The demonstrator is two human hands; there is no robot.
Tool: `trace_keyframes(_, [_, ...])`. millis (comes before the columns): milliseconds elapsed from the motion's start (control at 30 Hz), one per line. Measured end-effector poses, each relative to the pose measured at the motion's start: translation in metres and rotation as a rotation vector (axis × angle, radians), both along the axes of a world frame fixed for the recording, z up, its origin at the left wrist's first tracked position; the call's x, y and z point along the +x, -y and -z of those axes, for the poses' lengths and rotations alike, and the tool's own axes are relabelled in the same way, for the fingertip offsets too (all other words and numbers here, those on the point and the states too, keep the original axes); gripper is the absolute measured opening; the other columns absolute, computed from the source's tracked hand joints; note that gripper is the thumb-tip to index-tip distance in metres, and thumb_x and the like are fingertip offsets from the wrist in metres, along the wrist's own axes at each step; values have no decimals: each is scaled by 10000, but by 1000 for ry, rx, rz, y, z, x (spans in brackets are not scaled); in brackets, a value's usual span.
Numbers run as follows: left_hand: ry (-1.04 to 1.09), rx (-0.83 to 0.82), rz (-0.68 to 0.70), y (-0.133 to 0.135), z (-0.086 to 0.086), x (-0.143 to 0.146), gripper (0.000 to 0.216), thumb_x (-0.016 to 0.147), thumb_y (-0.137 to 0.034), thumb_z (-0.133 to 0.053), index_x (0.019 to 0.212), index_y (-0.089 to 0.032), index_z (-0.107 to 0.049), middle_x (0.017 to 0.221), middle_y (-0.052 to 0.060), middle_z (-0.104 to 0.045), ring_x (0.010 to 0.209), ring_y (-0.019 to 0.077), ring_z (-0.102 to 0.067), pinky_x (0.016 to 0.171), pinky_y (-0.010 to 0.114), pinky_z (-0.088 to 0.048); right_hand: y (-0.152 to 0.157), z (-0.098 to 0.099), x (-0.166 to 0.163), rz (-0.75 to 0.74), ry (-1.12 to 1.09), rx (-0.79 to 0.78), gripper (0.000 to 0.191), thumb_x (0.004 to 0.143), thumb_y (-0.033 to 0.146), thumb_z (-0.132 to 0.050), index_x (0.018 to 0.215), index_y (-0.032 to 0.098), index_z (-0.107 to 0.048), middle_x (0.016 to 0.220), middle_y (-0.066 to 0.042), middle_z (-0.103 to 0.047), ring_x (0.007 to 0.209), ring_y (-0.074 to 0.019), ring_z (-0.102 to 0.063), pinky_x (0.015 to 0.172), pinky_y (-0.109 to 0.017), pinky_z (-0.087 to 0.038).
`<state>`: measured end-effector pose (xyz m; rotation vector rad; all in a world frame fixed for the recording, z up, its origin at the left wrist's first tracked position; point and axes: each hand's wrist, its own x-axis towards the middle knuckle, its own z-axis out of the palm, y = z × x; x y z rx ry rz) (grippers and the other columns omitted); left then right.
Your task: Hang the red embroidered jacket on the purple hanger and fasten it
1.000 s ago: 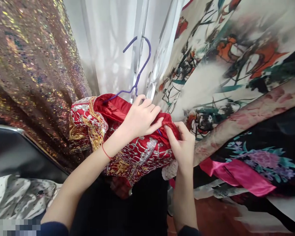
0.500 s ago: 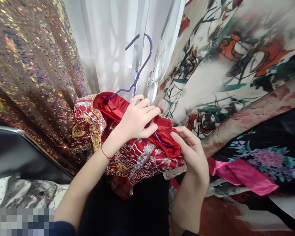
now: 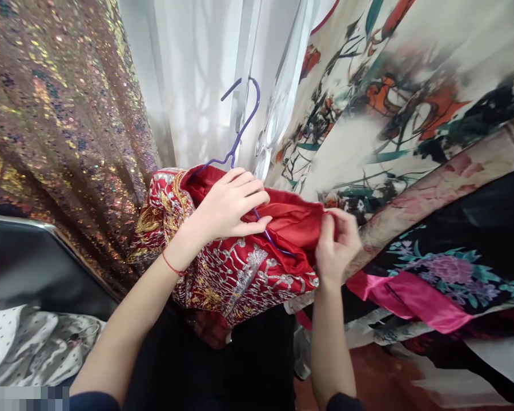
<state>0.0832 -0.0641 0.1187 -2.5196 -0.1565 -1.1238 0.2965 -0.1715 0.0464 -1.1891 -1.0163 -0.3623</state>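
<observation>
A red garment (image 3: 235, 274) with gold and silver embroidery hangs bunched on a purple wire hanger (image 3: 240, 128), whose hook points up in front of white fabric. My left hand (image 3: 229, 202) is closed round the hanger's arm and the red collar at the garment's top. My right hand (image 3: 336, 245) pinches the garment's red edge at the right and pulls it outward. A thin red cord circles my left wrist.
Brown sequined fabric (image 3: 55, 114) hangs at the left, sheer white fabric (image 3: 188, 74) in the middle, and printed floral robes (image 3: 411, 114) at the right with a pink sash (image 3: 406, 297). A dark surface (image 3: 25, 268) and spotted cloth (image 3: 21, 348) lie lower left.
My right hand rose and turned, gripping the red edge and stretching it to the right. The garment's opening widened along the hanger; my left hand stayed on the hanger.
</observation>
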Motion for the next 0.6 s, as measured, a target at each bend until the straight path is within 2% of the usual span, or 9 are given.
trace_keyframes(100, [14, 16, -6, -1, -3, -3, 317, 929, -484, -583, 955, -174, -645, 973, 75, -672, 900, 211, -580, 895, 386, -460, 30, -32, -6, 157, 142, 114, 153, 929, 304, -641, 939, 183, -734, 881, -51, -708, 813, -189, -675, 795, -339, -539])
trace_keyframes(167, [36, 18, -17, -2, -2, 1, 347, 922, -512, -604, 963, -168, -631, 977, 78, -661, 902, 211, -583, 871, 372, -460, 51, -40, -10, 216, 200, 112, 113, 904, 285, -687, 938, 200, -754, 877, -48, -729, 796, -199, -685, 770, -340, -540])
trace_keyframes(233, [59, 5, -38, -4, 1, 8, 345, 928, -511, -607, 950, -168, -624, 947, 69, -655, 899, 210, -579, 873, 368, -451, 69, -33, -13, 195, 209, 8, 97, 876, 289, -725, 927, 211, -754, 853, -35, -734, 765, -190, -684, 732, -321, -537])
trace_keyframes(333, [53, -29, -43, -8, 6, 19, 357, 940, -534, -587, 876, -186, -631, 863, 47, -646, 884, 207, -556, 919, 387, -424, 84, -7, -14, 68, 103, -228, 170, 831, 344, -772, 914, 207, -713, 818, -8, -715, 709, -155, -661, 669, -270, -519])
trace_keyframes(400, [9, -78, 10, -10, 6, 20, 394, 923, -582, -586, 802, -209, -630, 795, 25, -632, 867, 204, -534, 953, 404, -400, 89, 9, -15, -1, 3, -335, 240, 811, 409, -779, 866, 201, -673, 764, 9, -685, 662, -139, -630, 632, -248, -501])
trace_keyframes(500, [-80, -182, 117, -10, 1, 10, 437, 882, -640, -602, 733, -231, -635, 732, 3, -616, 870, 202, -512, 1005, 431, -357, 91, 21, -18, -58, -70, -404, 356, 754, 506, -804, 778, 197, -626, 676, 26, -632, 608, -133, -575, 578, -236, -465])
trace_keyframes(600, [-149, -292, 189, -6, -9, -5, 449, 846, -672, -629, 731, -240, -661, 701, -6, -614, 907, 209, -513, 1054, 453, -315, 92, 19, -19, -212, -105, -419, 493, 685, 644, -805, 712, 195, -603, 615, 41, -553, 556, -117, -483, 513, -231, -395])
